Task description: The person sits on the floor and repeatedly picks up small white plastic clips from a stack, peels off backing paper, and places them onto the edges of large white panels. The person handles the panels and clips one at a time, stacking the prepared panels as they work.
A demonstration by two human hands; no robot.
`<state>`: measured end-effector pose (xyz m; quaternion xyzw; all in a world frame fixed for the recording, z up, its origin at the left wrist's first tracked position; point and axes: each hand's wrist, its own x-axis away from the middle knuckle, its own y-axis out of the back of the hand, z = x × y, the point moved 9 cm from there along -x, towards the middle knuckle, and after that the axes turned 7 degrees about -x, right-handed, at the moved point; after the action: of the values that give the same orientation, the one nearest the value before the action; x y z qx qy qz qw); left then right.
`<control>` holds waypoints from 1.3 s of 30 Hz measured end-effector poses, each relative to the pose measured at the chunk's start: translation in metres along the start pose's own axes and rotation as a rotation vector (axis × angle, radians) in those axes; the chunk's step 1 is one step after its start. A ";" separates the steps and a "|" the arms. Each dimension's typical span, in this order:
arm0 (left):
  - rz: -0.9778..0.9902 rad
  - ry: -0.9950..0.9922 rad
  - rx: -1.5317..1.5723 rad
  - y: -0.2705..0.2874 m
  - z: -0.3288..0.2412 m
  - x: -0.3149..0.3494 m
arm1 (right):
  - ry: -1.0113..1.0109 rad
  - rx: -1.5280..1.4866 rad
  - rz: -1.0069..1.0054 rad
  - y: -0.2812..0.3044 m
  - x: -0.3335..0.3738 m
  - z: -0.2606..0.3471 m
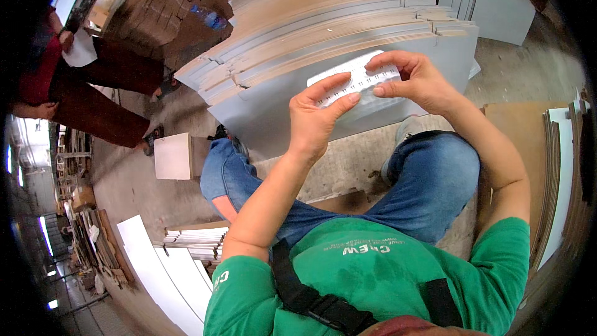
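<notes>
White piece (362, 81) with rows of small dark marks, held up before the stacked boards (267, 121); left hand (316, 111) and right hand (415, 81) each pinch it between thumb and fingers. Judged step: two-handed handling or inspection; next move calls for light, even pressure from both sides.

White lettering (365, 249) on green shirt (485, 267)

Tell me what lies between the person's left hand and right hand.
Between the left hand and the right hand is a white piece with small dark marks, held by both; the head view shows it.
</notes>
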<state>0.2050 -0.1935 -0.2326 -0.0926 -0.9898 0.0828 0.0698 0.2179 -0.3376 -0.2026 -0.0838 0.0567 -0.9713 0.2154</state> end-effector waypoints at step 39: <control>0.042 -0.380 -1.460 0.140 -0.011 0.238 | 0.200 0.017 -0.272 0.032 0.009 -0.011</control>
<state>-0.0010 -0.0097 -0.2177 -0.1181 -0.7862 -0.5784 -0.1829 0.2213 -0.3697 -0.2167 0.0083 0.0577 -0.9954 0.0761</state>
